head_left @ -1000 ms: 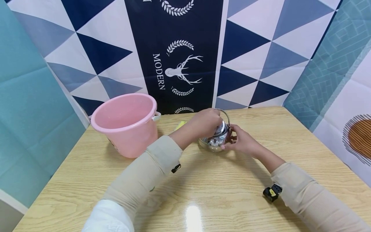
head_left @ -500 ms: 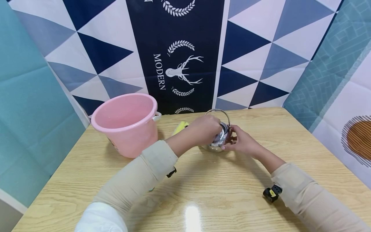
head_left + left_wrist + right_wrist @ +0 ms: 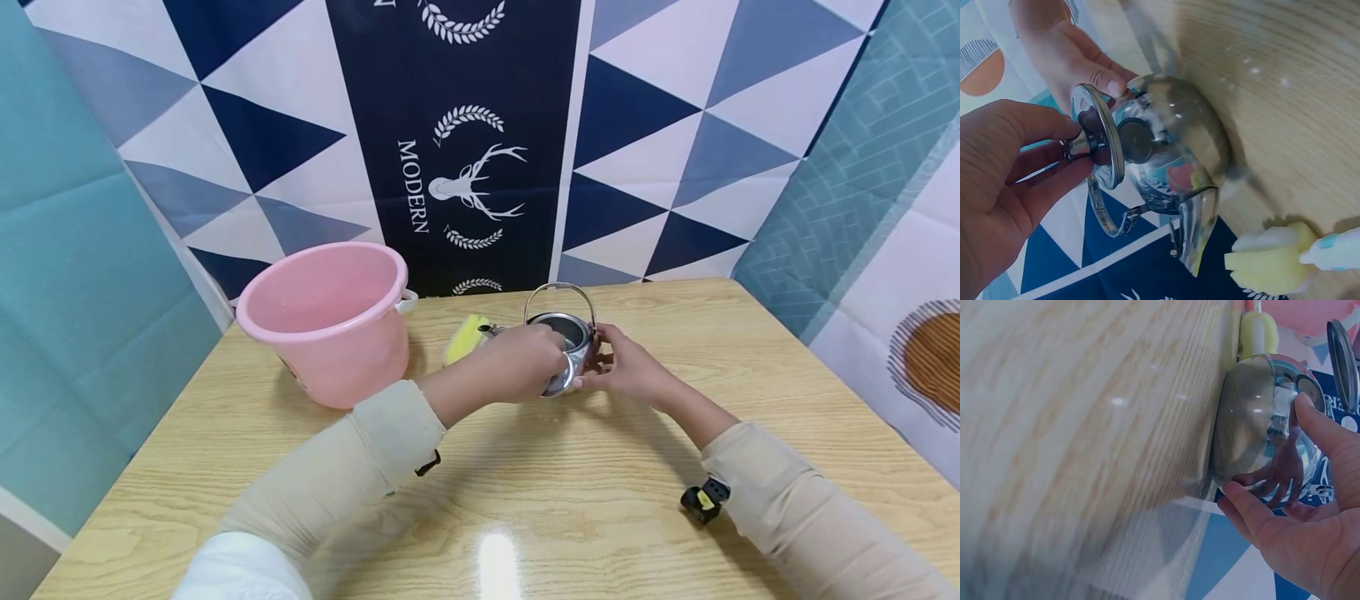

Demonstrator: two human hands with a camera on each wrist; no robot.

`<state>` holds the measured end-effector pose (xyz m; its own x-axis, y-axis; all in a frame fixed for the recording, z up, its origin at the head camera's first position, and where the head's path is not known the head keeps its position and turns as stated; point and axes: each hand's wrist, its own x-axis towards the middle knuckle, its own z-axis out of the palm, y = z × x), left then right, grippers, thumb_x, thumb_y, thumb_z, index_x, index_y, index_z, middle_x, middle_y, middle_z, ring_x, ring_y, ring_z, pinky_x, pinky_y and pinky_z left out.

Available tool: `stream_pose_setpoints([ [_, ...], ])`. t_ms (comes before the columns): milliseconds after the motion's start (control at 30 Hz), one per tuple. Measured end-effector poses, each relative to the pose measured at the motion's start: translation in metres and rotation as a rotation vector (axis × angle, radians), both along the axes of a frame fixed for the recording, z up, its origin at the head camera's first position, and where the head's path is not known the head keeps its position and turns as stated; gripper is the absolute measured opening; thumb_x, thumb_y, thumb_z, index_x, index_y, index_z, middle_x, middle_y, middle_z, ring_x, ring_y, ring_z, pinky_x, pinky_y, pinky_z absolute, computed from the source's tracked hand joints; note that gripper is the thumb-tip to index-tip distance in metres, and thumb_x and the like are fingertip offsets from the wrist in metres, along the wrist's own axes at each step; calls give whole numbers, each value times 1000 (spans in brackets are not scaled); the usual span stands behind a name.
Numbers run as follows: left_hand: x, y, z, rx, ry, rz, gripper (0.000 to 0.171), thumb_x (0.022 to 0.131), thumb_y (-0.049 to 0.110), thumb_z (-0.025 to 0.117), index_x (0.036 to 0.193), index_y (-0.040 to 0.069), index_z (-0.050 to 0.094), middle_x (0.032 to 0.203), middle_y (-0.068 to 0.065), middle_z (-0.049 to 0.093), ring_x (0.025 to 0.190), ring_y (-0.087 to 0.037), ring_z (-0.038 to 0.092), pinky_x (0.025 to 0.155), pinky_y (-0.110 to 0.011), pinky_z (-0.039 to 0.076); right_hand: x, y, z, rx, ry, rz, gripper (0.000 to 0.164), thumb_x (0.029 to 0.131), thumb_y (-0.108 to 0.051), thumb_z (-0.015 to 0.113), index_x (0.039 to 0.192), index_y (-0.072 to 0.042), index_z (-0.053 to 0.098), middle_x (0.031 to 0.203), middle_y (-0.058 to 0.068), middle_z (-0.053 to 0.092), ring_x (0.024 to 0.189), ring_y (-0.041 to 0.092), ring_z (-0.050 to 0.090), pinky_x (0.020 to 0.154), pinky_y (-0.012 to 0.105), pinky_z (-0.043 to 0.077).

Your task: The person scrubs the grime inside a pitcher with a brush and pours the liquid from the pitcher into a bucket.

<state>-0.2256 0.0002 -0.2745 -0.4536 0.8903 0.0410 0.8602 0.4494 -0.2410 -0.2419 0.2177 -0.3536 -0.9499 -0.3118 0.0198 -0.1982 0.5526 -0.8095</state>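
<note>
A shiny metal kettle [image 3: 582, 353] with a raised hoop handle [image 3: 564, 285] stands upright on the table, its dark round opening uncovered. My left hand [image 3: 521, 362] pinches the knob of the round metal lid [image 3: 1113, 144] between thumb and fingers, holding the lid tilted beside the opening. From the other side, my right hand [image 3: 630, 367] grips the kettle's body, thumb and fingers curved against its wall in the right wrist view. The kettle's spout [image 3: 1199, 228] points away from my right hand, towards a yellow sponge [image 3: 467, 337].
A pink bucket [image 3: 322, 335] with a white handle end stands at the back left of the wooden table [image 3: 585, 483]. In the left wrist view, a white nozzle-tipped bottle [image 3: 1338, 250] lies by the sponge. Patterned cloth walls rise behind and at both sides.
My left hand has drawn the lid off the kettle, moving left and towards me, so the opening now shows. My right hand has kept its place on the kettle.
</note>
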Motion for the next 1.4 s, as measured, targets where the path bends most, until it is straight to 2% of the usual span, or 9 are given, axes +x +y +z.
stream_pose_setpoints([
  [300, 4, -9, -12, 23, -54, -17, 8, 89, 11, 67, 84, 13, 73, 85, 1, 63, 74, -12, 56, 64, -24, 50, 1, -1, -1, -3, -3, -14, 93, 82, -15, 80, 149, 5, 19, 140, 29, 35, 126, 50, 45, 97, 49, 48],
  [633, 10, -20, -24, -29, -56, 3, 9, 84, 6, 65, 82, 13, 70, 81, -1, 61, 68, -13, 53, 58, -24, 48, 1, -1, 0, 4, 1, -19, 97, 81, -17, 82, 150, 5, 17, 146, 31, 30, 126, 52, 43, 100, 51, 45],
  [800, 10, -25, -29, -41, -82, 13, 8, 84, 7, 66, 80, 13, 70, 80, 0, 61, 65, -11, 51, 55, -23, 45, 1, -1, 0, 6, -2, -19, 97, 81, -18, 82, 150, 6, 17, 147, 32, 28, 127, 52, 42, 101, 52, 44],
  [967, 8, -28, -37, -29, -104, -4, 16, 81, 5, 65, 70, 16, 65, 73, 2, 55, 61, -11, 48, 51, -25, 41, 0, -1, -1, 0, 2, -14, 97, 81, -16, 82, 149, 7, 17, 147, 33, 27, 127, 54, 41, 102, 52, 43],
  [1100, 7, -31, -41, -7, -117, -22, 28, 77, 1, 66, 59, 19, 53, 66, 5, 50, 59, -11, 44, 50, -26, 37, 0, -1, 0, 2, 1, -15, 97, 80, -16, 82, 149, 7, 17, 147, 33, 27, 127, 54, 41, 102, 53, 42],
  [1233, 5, -32, -43, -13, -125, -15, 36, 75, 1, 67, 56, 21, 44, 62, 7, 44, 58, -9, 40, 49, -24, 32, 0, -1, 0, 9, 2, -18, 98, 80, -18, 82, 149, 7, 17, 147, 33, 28, 127, 53, 41, 103, 53, 41],
  [1400, 2, -34, -46, -6, -138, -11, 36, 74, 0, 67, 57, 21, 44, 60, 8, 42, 56, -8, 39, 49, -22, 29, 1, -1, 1, 18, -8, -24, 99, 81, -19, 82, 150, 6, 16, 148, 32, 27, 127, 53, 41, 103, 54, 40],
])
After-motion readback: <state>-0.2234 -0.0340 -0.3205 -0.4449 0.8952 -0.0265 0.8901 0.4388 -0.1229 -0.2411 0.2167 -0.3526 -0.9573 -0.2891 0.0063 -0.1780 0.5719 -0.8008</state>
